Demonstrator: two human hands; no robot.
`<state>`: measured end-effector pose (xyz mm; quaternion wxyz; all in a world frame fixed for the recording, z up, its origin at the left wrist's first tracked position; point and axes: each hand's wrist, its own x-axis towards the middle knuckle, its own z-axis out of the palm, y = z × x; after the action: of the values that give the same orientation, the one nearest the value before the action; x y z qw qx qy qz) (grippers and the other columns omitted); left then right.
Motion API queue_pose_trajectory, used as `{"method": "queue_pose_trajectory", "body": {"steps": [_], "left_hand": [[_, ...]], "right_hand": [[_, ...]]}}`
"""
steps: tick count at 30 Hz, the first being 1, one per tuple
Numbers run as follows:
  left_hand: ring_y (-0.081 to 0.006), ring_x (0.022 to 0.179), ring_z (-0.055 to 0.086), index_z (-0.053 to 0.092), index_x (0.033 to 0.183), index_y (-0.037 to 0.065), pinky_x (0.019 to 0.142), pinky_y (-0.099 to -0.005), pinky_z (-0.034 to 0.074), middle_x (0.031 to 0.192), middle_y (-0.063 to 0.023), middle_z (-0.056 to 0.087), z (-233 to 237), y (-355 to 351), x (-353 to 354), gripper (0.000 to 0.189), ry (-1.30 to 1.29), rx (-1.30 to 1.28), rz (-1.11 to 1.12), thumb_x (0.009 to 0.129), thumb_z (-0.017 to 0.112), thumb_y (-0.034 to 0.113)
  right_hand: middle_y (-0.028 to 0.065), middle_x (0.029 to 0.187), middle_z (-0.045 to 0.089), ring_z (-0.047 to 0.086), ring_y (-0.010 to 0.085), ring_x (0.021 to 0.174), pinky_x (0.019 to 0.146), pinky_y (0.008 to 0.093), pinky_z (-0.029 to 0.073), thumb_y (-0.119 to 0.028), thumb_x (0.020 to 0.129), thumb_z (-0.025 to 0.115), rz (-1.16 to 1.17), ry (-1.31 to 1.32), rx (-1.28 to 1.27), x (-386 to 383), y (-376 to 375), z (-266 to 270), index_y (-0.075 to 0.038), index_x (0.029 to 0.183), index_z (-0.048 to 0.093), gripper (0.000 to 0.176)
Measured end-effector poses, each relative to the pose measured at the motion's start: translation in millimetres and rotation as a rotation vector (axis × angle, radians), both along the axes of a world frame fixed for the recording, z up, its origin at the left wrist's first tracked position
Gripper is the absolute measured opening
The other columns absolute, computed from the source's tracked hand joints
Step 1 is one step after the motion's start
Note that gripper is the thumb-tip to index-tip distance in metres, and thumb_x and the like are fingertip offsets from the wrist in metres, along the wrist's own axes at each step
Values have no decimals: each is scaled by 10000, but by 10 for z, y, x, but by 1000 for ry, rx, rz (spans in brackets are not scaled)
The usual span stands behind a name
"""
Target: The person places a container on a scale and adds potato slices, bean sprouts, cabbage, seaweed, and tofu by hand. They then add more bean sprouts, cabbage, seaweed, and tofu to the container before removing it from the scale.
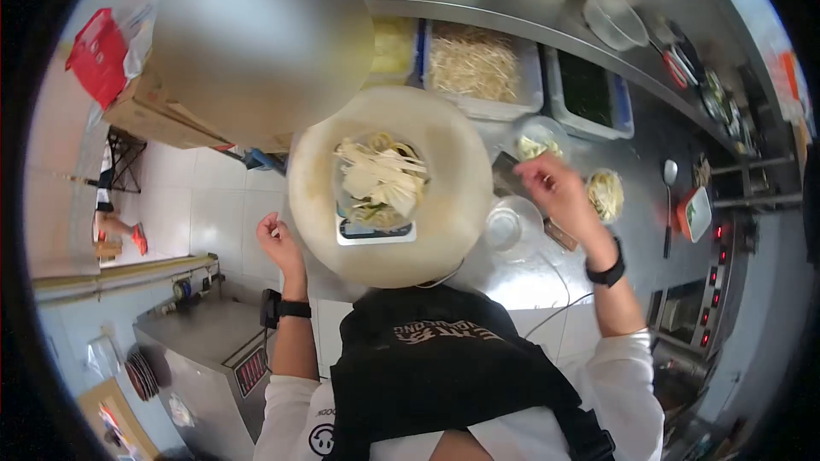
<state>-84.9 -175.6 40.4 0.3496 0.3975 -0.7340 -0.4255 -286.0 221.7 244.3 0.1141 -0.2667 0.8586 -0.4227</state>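
Note:
A clear bowl of pale sliced vegetables and mushrooms rests on a white scale, which lies on a round cutting board. To the left of the board, my left hand hangs with its fingers curled; whether anything is in them is hard to see. My right hand is over the steel counter, right of the board, its fingers bent together and slightly blurred. Near it are a small bowl of chopped pale vegetable, an empty clear bowl, a bowl of sprouts and a cleaver.
Behind the board are tubs of bean sprouts and dark greens, under a steel shelf. A ladle and an orange dish lie at the right. Another person's leg shows far left.

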Motion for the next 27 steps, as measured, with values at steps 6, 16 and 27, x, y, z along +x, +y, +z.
{"method": "queue_pose_trajectory", "body": {"steps": [6,16,27], "left_hand": [[-356,1037,505,513,1156,-12,901,-424,381,1119,-198,537,-705,-169,343,326,-509,-218,182,900,441,176],[-255,1148,463,525,1165,99,960,-406,307,1206,-55,540,-525,100,83,339,-829,-256,320,942,359,293],[-267,1090,482,520,1129,102,927,-399,312,1141,-64,551,-518,91,68,323,-929,-161,285,941,352,304]], "right_hand": [[105,781,542,530,199,683,648,306,448,-19,775,577,215,136,135,-951,-824,222,7,931,595,159],[171,1073,610,609,286,947,782,371,476,-66,793,516,416,97,287,-2380,-2667,-1451,-29,1025,607,252],[228,949,597,582,341,934,817,399,467,-241,646,707,342,157,619,-2588,-2848,-1767,-30,981,591,412]]}}
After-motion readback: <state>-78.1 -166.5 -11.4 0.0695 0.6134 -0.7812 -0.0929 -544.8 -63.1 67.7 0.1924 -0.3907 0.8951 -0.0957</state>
